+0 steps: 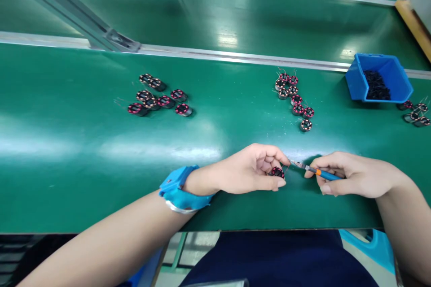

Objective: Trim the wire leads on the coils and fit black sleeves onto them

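Note:
My left hand (252,168) is closed round a small motor stator (278,172) with a pink-and-black ringed face, and thin wire ends stick out of it to the right. A blue band circles my left wrist. In my right hand (357,175) is a pair of tweezers (328,175) with a blue and orange grip, held nearly level. Their metal tip points left and meets or nearly meets the wire by my left fingertip; exact contact is too small to tell. Beyond my hands lies a group of similar stators (296,108), some with loose wires.
Another cluster of stators (165,101) lies to the left, and several more stators (411,117) sit at the right edge. A blue bin (357,81) holds small dark pieces. A metal rail (215,57) crosses behind the green table (84,179).

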`<action>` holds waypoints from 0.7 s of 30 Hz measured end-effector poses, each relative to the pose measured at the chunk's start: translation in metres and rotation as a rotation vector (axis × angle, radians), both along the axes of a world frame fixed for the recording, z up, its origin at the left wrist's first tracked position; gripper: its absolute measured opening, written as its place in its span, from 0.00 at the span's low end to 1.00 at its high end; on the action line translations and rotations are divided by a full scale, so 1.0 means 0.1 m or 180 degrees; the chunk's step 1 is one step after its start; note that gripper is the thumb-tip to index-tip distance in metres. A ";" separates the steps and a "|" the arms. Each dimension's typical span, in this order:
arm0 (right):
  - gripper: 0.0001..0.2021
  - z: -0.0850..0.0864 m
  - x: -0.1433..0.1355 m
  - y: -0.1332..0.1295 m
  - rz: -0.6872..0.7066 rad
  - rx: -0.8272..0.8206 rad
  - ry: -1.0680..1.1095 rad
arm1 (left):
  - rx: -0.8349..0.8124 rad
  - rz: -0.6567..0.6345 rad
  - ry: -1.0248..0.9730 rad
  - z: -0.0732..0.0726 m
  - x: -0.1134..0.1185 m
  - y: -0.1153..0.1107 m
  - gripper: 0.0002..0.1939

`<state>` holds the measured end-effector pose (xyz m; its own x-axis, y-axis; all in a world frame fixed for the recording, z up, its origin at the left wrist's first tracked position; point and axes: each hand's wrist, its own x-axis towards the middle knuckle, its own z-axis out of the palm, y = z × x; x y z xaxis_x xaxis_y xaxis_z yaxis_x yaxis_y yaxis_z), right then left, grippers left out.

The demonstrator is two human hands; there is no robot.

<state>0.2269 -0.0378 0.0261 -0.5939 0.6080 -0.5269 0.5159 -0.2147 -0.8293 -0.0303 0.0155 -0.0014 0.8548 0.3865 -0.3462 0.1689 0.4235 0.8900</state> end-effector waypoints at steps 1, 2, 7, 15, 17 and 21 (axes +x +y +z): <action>0.12 0.00 0.00 0.00 0.0024 0.0008 -0.0019 | -0.0013 0.0000 0.0000 0.00 0.00 0.00 0.16; 0.12 0.00 0.00 0.00 0.0043 0.0010 -0.0030 | -0.0033 -0.0002 0.0005 0.00 0.00 0.00 0.16; 0.13 0.00 -0.04 0.00 -0.0014 -0.0053 -0.0006 | -0.0117 -0.0024 0.0065 0.00 0.00 0.00 0.17; 0.13 0.00 -0.11 0.05 0.0113 0.0103 -0.0069 | 0.0012 -0.0036 0.0034 0.02 0.00 -0.01 0.16; 0.12 0.01 -0.11 0.05 0.0120 0.0140 -0.0111 | 0.0040 -0.0051 0.0041 0.02 0.00 -0.01 0.16; 0.11 0.02 -0.11 0.04 0.0164 0.0177 -0.0175 | 0.0088 -0.0072 0.0016 0.01 0.00 0.00 0.15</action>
